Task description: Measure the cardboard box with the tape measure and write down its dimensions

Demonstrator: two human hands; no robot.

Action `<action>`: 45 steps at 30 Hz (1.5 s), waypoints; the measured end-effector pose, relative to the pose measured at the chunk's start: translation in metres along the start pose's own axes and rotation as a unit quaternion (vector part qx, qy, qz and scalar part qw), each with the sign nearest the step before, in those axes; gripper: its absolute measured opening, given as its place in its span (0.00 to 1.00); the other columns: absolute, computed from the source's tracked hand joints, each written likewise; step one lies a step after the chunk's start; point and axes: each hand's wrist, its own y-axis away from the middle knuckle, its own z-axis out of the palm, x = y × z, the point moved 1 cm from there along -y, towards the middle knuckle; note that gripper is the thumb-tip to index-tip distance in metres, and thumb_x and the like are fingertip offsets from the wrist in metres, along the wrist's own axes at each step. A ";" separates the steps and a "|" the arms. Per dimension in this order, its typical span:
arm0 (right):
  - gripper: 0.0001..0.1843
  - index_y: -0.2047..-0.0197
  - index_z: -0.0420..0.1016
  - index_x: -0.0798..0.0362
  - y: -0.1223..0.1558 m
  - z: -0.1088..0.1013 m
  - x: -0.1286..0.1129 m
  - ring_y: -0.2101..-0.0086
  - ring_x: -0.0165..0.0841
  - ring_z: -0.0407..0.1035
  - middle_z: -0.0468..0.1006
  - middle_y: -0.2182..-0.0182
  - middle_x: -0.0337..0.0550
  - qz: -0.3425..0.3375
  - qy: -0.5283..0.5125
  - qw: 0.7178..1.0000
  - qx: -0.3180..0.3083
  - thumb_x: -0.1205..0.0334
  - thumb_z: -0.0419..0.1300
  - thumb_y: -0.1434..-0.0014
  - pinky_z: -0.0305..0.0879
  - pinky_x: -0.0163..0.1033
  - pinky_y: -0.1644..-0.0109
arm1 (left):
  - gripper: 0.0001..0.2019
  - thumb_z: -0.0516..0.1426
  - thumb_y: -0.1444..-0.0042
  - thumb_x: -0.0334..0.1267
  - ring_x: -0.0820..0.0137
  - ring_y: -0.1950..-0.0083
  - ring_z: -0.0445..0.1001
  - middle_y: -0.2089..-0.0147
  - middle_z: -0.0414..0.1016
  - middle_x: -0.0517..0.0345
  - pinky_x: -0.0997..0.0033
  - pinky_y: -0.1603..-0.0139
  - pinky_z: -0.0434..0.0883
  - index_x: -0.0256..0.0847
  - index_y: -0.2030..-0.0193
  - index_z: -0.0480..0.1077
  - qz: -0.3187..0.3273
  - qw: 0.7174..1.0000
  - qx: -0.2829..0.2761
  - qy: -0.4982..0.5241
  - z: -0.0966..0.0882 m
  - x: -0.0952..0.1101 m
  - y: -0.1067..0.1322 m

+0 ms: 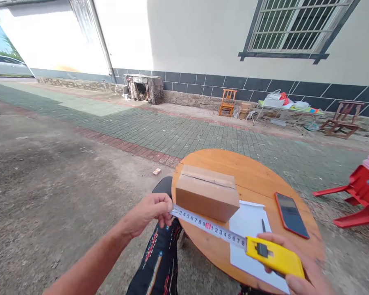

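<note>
A yellow tape measure [275, 256] rests in my right hand [307, 266], its fingers wrapped round the case. Its silver blade [197, 221] is pulled out to the left, with numbers up to about 18 showing. The blade's free end is pinched between the thumb and fingers of my left hand [156, 209]. Just behind the blade sits a closed brown cardboard box [207, 192], taped along its top. White paper [249, 262] lies partly under the tape measure, and a dark pen [263, 225] lies on it.
The round wooden table [264, 172] also bears a phone with a red edge [292, 215]. Red plastic stools [363, 192] stand at the right. A folding table [290, 107], a wooden chair [228, 102] and a dark chair [344, 119] stand along the wall.
</note>
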 end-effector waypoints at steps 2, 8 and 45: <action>0.40 0.44 0.70 0.48 -0.024 -0.009 -0.023 0.62 0.46 0.72 0.80 0.61 0.48 -0.029 0.025 0.999 0.003 0.34 0.63 0.55 0.66 0.43 0.61 | 0.15 0.63 0.55 0.47 0.73 0.74 0.72 0.76 0.74 0.57 0.76 0.74 0.66 0.38 0.72 0.66 0.015 1.000 0.012 -0.016 -0.012 0.021 -0.020; 0.27 0.51 0.76 0.51 -0.103 -0.013 -0.086 0.65 0.38 0.69 0.78 0.64 0.45 -0.109 0.045 0.993 -0.020 0.42 0.63 0.48 0.65 0.40 0.61 | 0.16 0.64 0.60 0.47 0.76 0.76 0.70 0.75 0.72 0.61 0.77 0.77 0.65 0.38 0.71 0.67 0.006 0.998 0.058 -0.022 -0.031 0.039 -0.082; 0.20 0.58 0.80 0.54 -0.131 -0.047 -0.048 0.63 0.38 0.69 0.79 0.62 0.46 -0.025 -0.013 0.999 -0.036 0.45 0.62 0.44 0.64 0.40 0.62 | 0.17 0.58 0.53 0.52 0.71 0.76 0.70 0.78 0.71 0.60 0.75 0.77 0.64 0.40 0.76 0.65 -0.039 0.968 0.044 -0.242 -0.030 0.030 -0.114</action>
